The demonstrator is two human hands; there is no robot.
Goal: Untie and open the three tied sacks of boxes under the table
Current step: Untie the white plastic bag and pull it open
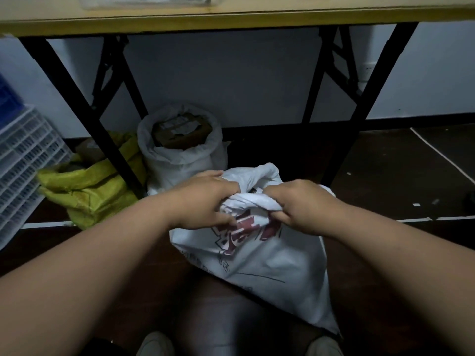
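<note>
Gripping the bunched neck of the printed white sack (259, 255), both hands are working at its twisted top. The left hand (203, 201) is curling its fingers around the left part of the gathered fabric, with the fingertips pressing into the folds just above the red print. The right hand (300, 206) is closing its fingers tightly around the right part of the same twist, the thumb tucked beneath. The two hands are sitting near each other, with a short roll of fabric showing between them.

The printed white sack is resting on the dark floor (385, 176) at the front edge of the table (231, 21), leaning toward the viewer, directly in front of the person's shoes (156, 343).

Behind it, under the table, a second white sack (180, 155) is standing upright with its mouth open, exposing a brown box (180, 129) inside. To the left of that, a yellow sack (92, 186) is lying open beside a black table leg (84, 106), with brown contents showing at its mouth. A white slatted crate (23, 160) is standing at the far left, against the wall.
</note>
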